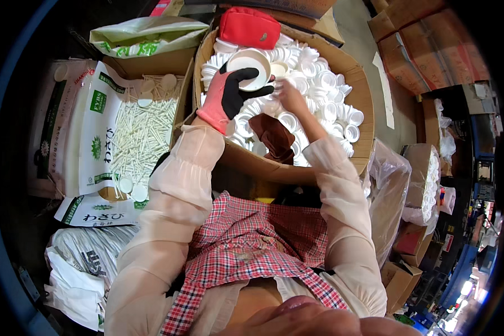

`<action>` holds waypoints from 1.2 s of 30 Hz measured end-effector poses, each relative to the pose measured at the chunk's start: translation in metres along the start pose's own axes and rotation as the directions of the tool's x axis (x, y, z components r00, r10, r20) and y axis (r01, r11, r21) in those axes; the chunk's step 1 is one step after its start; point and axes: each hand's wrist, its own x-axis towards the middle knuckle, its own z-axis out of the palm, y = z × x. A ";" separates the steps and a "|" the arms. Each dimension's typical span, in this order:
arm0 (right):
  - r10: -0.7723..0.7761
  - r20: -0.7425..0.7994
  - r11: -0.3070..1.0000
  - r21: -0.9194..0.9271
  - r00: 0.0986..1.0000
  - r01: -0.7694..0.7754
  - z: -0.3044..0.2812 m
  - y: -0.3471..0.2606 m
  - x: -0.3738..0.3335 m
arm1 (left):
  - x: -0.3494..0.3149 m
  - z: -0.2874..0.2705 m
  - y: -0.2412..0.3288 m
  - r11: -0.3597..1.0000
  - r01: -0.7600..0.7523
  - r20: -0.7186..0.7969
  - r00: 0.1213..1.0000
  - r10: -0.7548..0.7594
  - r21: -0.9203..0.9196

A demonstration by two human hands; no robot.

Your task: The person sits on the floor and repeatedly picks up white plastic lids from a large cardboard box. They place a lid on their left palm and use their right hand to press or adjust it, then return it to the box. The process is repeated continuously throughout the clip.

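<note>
My left hand (233,92), in a pink and black glove, is closed round a round white plastic cup (250,68) whose open side faces up. Bare, my right hand (292,97) is just to its right, low over a heap of small white plastic caps (319,84). Its fingers curl toward the caps, and whatever they pinch is too small to make out. The heap fills a big cardboard box (355,70). On the caps nearest me lies a crumpled brown cloth (273,137). A red zip pouch (250,28) rests at the far rim.
Left of the box, a bag-lined carton holds many thin white plastic sticks (143,129) with a few round discs. White plastic sacks (87,263) lie nearer me on the left. Clear plastic wrap (387,185) and another carton of white pieces (423,182) stand right. Brown cartons (431,50) are stacked far right.
</note>
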 end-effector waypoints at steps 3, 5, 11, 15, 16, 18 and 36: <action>0.003 0.022 0.983 -0.185 1.000 0.001 0.024 -0.021 -0.025 | -0.001 -0.003 0.001 0.992 -0.055 0.115 0.992 0.042 0.116; -0.070 -0.063 0.979 -0.198 0.996 0.056 0.023 -0.021 -0.028 | 0.000 0.000 0.004 0.994 0.005 0.160 0.987 0.014 -0.112; -0.154 -0.209 0.666 0.700 0.966 0.258 -0.071 -0.045 -0.069 | -0.011 0.017 0.048 0.819 -0.423 -0.025 0.883 0.468 0.389; -0.086 -0.137 0.117 0.982 0.987 0.146 -0.108 -0.069 -0.119 | -0.017 0.029 0.033 0.785 -0.413 0.049 0.895 0.443 0.462; 0.033 -0.107 0.067 0.992 0.994 0.104 -0.105 -0.083 -0.127 | -0.020 0.031 0.022 0.797 -0.394 0.059 0.908 0.415 0.458; -0.208 -0.106 0.070 0.990 0.972 0.123 -0.095 -0.086 -0.132 | -0.020 0.034 0.002 0.755 -0.403 0.127 0.909 0.398 0.517; -0.621 -0.013 0.762 -0.245 0.784 0.599 -0.122 -0.092 -0.183 | -0.012 0.068 0.023 0.891 0.397 0.283 0.900 -0.331 -0.221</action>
